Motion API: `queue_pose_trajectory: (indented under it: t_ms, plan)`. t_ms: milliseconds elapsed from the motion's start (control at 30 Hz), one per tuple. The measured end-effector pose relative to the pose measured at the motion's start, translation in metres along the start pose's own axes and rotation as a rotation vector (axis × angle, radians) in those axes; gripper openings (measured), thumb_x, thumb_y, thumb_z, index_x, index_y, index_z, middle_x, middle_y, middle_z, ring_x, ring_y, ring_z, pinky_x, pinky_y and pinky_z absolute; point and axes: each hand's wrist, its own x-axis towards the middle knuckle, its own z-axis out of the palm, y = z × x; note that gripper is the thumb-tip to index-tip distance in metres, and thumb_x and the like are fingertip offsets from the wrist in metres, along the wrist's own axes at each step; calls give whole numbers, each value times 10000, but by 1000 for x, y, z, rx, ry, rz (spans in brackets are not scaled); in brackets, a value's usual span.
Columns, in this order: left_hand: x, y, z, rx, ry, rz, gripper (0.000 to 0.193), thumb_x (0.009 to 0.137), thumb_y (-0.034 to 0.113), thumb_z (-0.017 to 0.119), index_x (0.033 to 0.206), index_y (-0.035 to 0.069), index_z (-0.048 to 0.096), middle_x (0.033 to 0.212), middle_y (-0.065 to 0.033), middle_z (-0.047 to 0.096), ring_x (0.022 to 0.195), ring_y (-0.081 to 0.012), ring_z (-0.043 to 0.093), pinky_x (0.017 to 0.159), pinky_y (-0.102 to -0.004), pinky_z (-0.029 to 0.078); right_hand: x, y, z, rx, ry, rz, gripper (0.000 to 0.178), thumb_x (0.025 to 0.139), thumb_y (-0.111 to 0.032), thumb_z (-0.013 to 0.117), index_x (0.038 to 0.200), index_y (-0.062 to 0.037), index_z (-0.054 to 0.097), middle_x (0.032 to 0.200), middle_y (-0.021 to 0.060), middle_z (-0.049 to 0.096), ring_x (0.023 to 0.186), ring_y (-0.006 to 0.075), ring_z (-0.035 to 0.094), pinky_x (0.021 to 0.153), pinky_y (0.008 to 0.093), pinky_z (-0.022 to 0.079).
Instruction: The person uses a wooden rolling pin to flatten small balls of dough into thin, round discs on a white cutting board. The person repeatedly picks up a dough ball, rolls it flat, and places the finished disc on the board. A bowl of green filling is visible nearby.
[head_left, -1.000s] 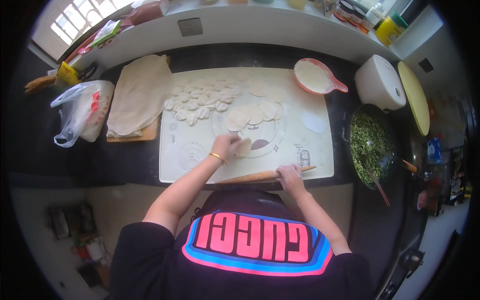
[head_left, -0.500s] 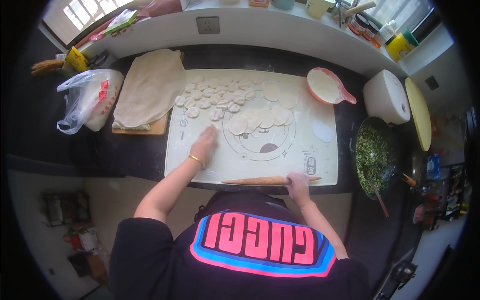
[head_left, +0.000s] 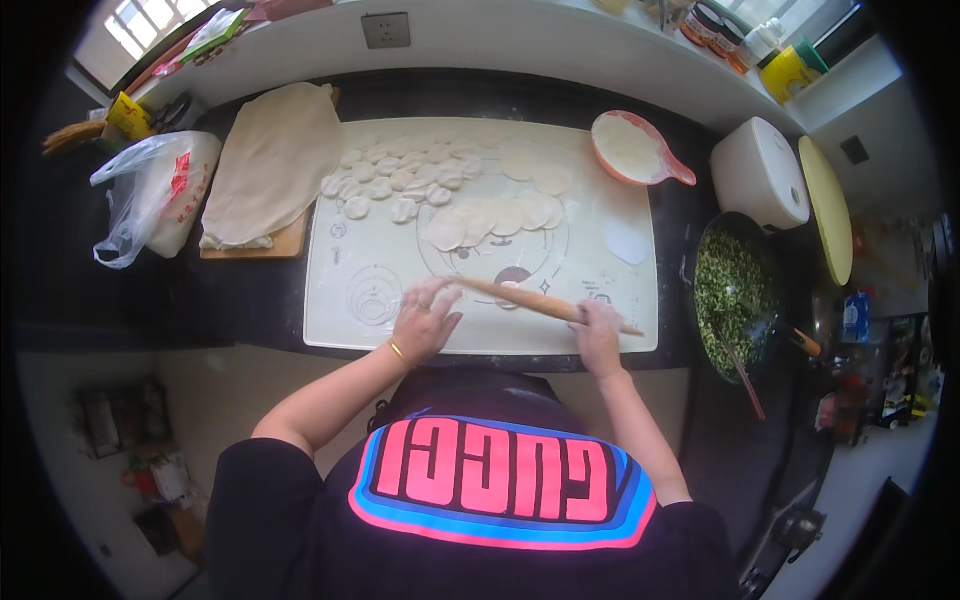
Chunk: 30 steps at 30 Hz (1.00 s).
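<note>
In my right hand [head_left: 600,338] is a wooden rolling pin [head_left: 535,299], gripped near its right end and slanting up to the left. Under the pin's middle, a small dough piece [head_left: 509,298] partly shows on the pale pastry mat [head_left: 625,280]. My left hand [head_left: 424,323], with a gold bangle at the wrist, is open by the pin's left tip; its fingers are apart. Farther up the mat lies an overlapping row of rolled dough rounds [head_left: 490,220]. Beyond them to the left are many small floured dough discs [head_left: 400,180].
A large dough sheet [head_left: 275,165] covers a wooden board [head_left: 285,243] at left, beside a plastic bag [head_left: 160,195]. At right stand a pink-rimmed flour bowl [head_left: 680,173], a white appliance [head_left: 760,175] and a pan of chopped green filling [head_left: 735,285] with chopsticks.
My left hand has come back from near the discs toward the rolling pin's left tip. My right hand has raised and tilted the pin, now over a small dough piece. The view has shifted slightly.
</note>
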Motion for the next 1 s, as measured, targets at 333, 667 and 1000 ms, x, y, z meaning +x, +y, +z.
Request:
queue_pose_trajectory:
  t_ms: [333, 667, 1000]
  plan:
    - [57, -10, 21, 326, -94, -501, 716, 870, 332, 494, 1444, 85, 146, 1501, -189, 56, 1379, -376, 69, 1070, -581, 78, 63, 7, 9, -305, -265, 77, 704, 807, -359, 607, 1391, -102, 309, 1497, 104, 162, 1384, 266, 143, 1088, 538, 80]
    - [87, -20, 19, 336, -7, -679, 662, 894, 336, 452, 1437, 76, 175, 1487, -219, 92, 1370, -396, 93, 1064, -584, 98, 88, 9, 29, -270, -186, 44, 801, 788, -387, 616, 1416, -71, 232, 1493, 145, 151, 1379, 327, 130, 1087, 552, 66]
    - [42, 19, 20, 70, -199, -335, 618, 834, 303, 557, 1358, 71, 327, 1362, -234, 331, 1281, -368, 294, 1029, -506, 253, 15, 16, 28, -184, -60, -150, 511, 675, -226, 720, 1128, -112, 514, 1294, 104, 444, 1216, 264, 410, 1028, 543, 207]
